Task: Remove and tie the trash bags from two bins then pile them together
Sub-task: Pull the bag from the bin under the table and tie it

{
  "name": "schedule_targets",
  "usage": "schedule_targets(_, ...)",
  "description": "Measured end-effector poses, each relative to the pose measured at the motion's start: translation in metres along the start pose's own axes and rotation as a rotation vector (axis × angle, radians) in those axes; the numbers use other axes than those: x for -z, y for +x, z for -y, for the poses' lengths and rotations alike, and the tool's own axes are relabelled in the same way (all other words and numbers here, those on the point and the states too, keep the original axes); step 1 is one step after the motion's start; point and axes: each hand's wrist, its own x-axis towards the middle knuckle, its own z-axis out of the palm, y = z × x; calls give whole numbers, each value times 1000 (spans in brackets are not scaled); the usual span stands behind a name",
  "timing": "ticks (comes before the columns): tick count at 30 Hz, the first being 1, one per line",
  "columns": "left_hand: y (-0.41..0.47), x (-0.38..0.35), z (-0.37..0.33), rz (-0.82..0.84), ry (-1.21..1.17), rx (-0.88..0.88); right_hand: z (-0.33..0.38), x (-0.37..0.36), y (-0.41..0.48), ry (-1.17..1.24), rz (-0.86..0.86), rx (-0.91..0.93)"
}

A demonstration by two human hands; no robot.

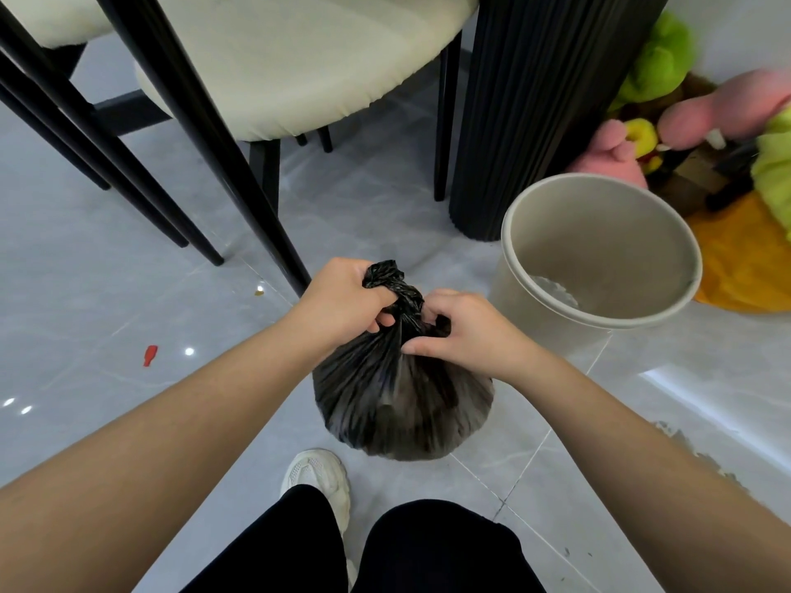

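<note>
A home dining area, cream upholstered chair (pixel 274 66) on black legs over glossy grey floor tiles (pixel 85 318), black fluted table pedestal (pixel 543 109) right of the chair, plush toys (pixel 667 57) heaped behind the pedestal.

Trash bag (pixel 402 404): contents hidden by plastic. Chairs (pixel 299 57): cut off at top edge. Plush toys (pixel 727 109): blurred, cut by right edge. Shoe (pixel 316 472): heel behind leg (pixel 295 545).
</note>
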Motion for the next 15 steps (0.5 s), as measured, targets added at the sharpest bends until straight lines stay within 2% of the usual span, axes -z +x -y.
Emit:
schedule_targets(4,-2,-1,1,12,-5,15,0,3,0,90,3,-82)
schedule_targets(7,-2,0,1,-10,13,15,-1,3,-1,67,22,-58)
schedule_targets(11,-4,1,3,-21,-12,7,-6,-1,-1,32,-68,7)
schedule_targets(15,-5,1,4,-35,-37,12,-6,-3,-2,66,-83,-5)
